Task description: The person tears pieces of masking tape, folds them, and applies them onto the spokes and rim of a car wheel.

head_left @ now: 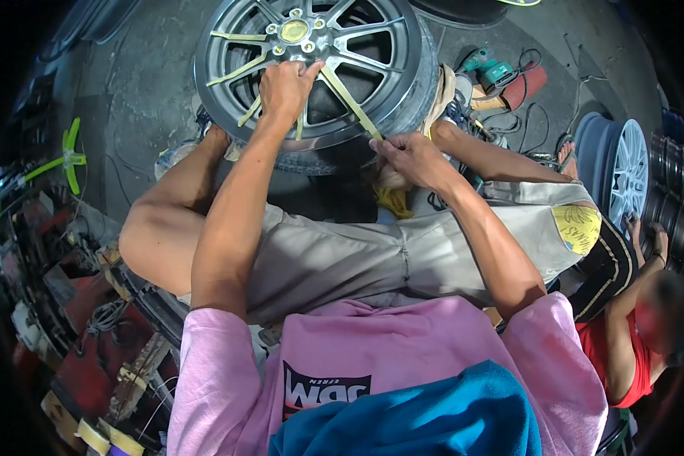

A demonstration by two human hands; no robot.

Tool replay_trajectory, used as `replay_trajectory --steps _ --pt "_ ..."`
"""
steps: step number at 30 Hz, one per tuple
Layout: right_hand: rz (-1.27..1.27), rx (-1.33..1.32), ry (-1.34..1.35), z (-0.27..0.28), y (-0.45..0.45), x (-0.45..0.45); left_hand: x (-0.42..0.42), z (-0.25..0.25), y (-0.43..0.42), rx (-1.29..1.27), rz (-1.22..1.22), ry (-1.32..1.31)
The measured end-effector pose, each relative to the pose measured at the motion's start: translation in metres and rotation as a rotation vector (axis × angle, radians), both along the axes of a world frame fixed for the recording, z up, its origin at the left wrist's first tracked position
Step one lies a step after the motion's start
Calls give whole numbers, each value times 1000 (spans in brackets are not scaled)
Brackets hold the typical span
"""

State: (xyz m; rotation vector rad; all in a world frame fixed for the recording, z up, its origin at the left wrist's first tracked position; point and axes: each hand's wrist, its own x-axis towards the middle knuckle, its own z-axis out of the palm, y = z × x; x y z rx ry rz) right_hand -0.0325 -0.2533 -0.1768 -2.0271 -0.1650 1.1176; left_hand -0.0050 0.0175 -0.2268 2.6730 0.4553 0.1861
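Observation:
A multi-spoke car wheel (pixel 334 141) with a tire lies face up between the knees. Strips of yellowish masking tape (pixel 239 72) run along several of its spokes, and a round patch of tape (pixel 294 30) covers the hub centre. My left hand (pixel 285 93) is closed beside the hub, its thumb on the inner end of a tape strip (pixel 349 102). At the rim, my right hand (pixel 409 158) pinches that strip's outer end. A small dark spot shows at its fingertips; I cannot tell what it is.
A green power sander (pixel 497 74) with its cord lies on the floor at the right. Beyond it stands a silver wheel (pixel 629 171), near a seated person in a red shirt (pixel 623 357). A bright green stand (pixel 72 157) and cluttered tools are at the left.

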Motion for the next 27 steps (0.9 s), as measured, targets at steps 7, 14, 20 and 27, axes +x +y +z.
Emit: replay_trajectory --steps 7,14,20,27 --pt "-9 -28 17 -2 8 7 -1 -2 -9 -39 10 128" --pt "-3 -21 21 3 11 10 3 2 0 -122 -66 168" --pt "0 3 14 0 12 8 3 -1 7 -51 -77 -18" --pt "-26 110 -36 -4 8 6 4 7 0 -10 -38 13"
